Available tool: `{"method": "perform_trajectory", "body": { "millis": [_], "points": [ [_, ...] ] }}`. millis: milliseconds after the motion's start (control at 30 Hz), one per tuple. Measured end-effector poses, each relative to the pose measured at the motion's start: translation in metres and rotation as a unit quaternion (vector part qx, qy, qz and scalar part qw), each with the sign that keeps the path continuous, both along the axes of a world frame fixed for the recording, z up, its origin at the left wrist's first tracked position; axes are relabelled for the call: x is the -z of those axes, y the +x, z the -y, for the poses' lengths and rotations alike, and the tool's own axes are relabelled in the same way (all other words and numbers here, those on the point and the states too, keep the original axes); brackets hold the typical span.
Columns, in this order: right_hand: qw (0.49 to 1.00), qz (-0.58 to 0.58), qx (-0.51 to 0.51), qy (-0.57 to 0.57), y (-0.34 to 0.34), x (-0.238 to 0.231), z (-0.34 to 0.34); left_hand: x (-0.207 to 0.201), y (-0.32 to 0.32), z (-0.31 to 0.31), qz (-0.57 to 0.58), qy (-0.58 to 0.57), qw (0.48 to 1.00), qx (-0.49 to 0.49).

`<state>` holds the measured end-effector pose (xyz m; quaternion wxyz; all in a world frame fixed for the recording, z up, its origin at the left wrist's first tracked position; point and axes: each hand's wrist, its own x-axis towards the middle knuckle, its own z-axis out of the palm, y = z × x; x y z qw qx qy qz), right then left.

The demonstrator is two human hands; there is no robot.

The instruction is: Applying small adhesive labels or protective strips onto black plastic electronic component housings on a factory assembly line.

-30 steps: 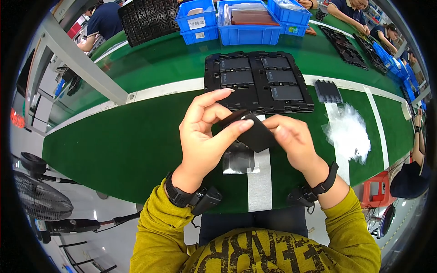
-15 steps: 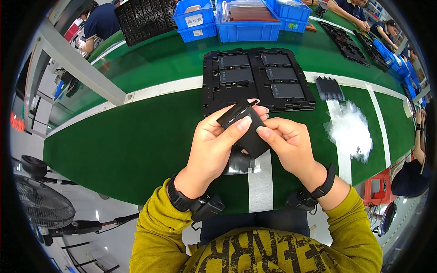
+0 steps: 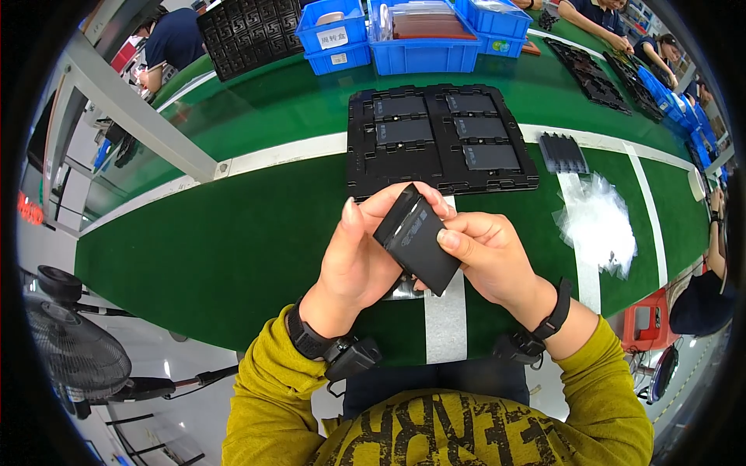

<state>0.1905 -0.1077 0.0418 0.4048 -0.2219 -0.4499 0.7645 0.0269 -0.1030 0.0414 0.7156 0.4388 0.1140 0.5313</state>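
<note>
Above the bench's near edge, a flat black battery is held tilted between my two hands, pale printed marks on its upper face and a dark strip along its upper left edge. My right hand pinches its right edge between thumb and fingers. My left hand cradles it from behind, fingers curled at the top edge and thumb raised off the face. Partly hidden beneath the hands lies a clear film piece. Just beyond, a black tray carries several similar batteries in its slots.
Right of the tray sit a dark ribbed block and a pile of clear film sheets. Blue bins line the far side. A grey metal post rises at left, near a fan. Other people work farther off.
The battery has moved slightly nearer to me and turned, bringing its printed marks into view. My left thumb has lifted off its face; my right hand keeps its pinch.
</note>
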Motion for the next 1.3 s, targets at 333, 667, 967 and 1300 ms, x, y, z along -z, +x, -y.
{"method": "perform_trajectory", "body": {
  "millis": [333, 667, 967, 1300],
  "points": [
    [0.827, 0.274, 0.259, 0.418, 0.000, -0.001, -0.005, -0.022, -0.002, 0.004, -0.199, 0.097, 0.949, -0.223],
    [0.730, 0.303, 0.279, 0.545, -0.001, -0.002, -0.007, -0.021, -0.003, 0.003, -0.265, 0.089, 0.920, -0.273],
    [0.800, 0.260, 0.268, 0.469, 0.003, -0.008, -0.002, -0.025, -0.008, 0.004, -0.280, 0.180, 0.908, -0.254],
    [0.926, 0.197, 0.201, 0.252, 0.004, -0.009, 0.002, -0.022, 0.004, 0.011, -0.150, 0.066, 0.980, -0.115]
  ]
}}
